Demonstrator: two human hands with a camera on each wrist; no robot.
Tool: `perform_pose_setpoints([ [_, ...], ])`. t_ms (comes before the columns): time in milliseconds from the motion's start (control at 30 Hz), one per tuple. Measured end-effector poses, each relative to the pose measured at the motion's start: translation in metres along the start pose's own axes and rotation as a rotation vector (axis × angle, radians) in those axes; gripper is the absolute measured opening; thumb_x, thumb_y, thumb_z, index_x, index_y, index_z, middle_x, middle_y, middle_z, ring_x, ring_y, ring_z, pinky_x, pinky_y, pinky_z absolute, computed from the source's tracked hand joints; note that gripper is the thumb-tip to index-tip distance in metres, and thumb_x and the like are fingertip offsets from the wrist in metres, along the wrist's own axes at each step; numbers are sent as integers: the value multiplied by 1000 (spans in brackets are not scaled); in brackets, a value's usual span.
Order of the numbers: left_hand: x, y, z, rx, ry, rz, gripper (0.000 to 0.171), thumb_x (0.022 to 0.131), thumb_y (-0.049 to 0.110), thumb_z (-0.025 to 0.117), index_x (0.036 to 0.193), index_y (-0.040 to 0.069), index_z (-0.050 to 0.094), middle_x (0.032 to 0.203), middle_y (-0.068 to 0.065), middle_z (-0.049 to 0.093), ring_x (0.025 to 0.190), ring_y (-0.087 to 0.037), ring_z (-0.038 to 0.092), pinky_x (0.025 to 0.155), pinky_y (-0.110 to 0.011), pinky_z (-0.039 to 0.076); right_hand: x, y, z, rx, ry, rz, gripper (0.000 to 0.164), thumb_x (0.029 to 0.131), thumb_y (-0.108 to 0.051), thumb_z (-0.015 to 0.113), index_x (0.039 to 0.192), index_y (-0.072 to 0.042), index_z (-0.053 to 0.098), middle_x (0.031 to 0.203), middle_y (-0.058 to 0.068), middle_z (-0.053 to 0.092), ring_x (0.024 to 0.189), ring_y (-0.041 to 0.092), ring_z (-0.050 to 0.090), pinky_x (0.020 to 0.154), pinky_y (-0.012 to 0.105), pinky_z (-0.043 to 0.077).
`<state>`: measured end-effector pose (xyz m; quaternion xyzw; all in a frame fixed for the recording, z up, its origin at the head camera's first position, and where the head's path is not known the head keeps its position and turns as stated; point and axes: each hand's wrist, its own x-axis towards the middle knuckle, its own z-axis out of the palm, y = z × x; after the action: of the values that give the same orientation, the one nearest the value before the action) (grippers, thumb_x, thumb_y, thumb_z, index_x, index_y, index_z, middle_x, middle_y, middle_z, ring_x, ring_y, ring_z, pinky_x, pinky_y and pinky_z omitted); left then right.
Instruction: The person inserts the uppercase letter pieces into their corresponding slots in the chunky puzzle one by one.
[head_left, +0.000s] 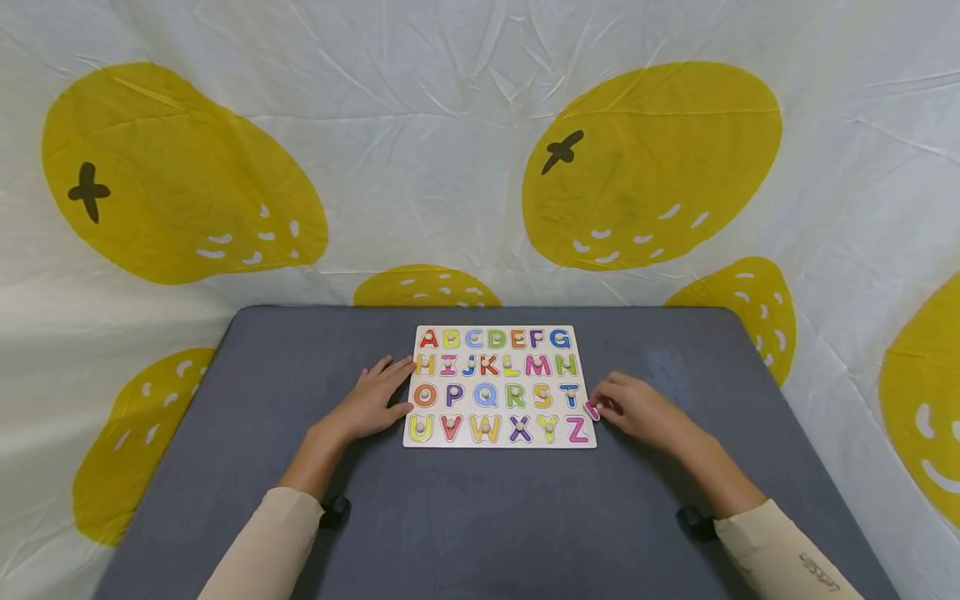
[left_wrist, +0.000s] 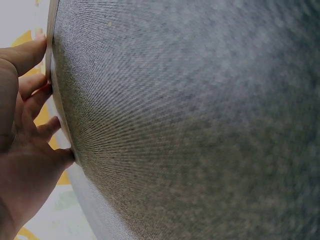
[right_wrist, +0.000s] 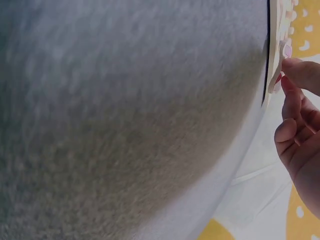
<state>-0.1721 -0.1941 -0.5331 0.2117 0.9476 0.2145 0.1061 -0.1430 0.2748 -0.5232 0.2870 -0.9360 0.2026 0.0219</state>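
Observation:
A wooden alphabet puzzle board (head_left: 495,411) lies flat, its rows of coloured letters carrying small round knobs. At its left edge my left hand (head_left: 372,400) is spread, with thumb and fingertips against the side. The left wrist view shows the same fingers (left_wrist: 32,55) along the board's thin edge. My right hand (head_left: 637,407) pinches a small pink letter piece (head_left: 592,411) between thumb and index finger at the board's lower right edge. This piece is tilted beside the pink Z space (head_left: 577,430), which shows no knob. In the right wrist view the letter piece (right_wrist: 275,80) is partly hidden by the fingers.
The board sits on a dark grey cloth-covered table (head_left: 495,517). Behind the table hangs a pale curtain (head_left: 420,167) printed with large yellow fruit shapes. Dark wrist straps (head_left: 697,523) sit by both sleeves.

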Motion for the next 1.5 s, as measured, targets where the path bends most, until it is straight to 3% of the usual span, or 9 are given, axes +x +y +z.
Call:
perform_pose_setpoints([
  [700, 0, -1, 0, 9, 1, -6, 76, 99, 29, 68, 163, 11, 32, 170, -11, 30, 158, -44, 16, 121, -73, 12, -1, -25, 16, 78, -36, -173, 18, 88, 4, 74, 96, -11, 76, 100, -2, 67, 84, 10, 61, 71, 24, 52],
  [1267, -2, 1, -2, -13, 12, 6, 74, 99, 26, 69, 162, 8, 34, 168, -13, 32, 157, -47, 18, 119, -75, 13, 1, -32, 19, 100, -92, -101, 20, 89, 3, 71, 93, -16, 75, 97, -6, 64, 80, 5, 55, 70, 22, 48],
  [1500, -1, 2, -2, -12, 0, -4, 75, 99, 27, 69, 163, 9, 33, 169, -13, 31, 158, -45, 16, 120, -74, 12, -2, -29, 20, 95, -106, -47, 16, 91, -10, 77, 106, -14, 72, 98, -5, 62, 79, 2, 52, 71, 22, 48],
])
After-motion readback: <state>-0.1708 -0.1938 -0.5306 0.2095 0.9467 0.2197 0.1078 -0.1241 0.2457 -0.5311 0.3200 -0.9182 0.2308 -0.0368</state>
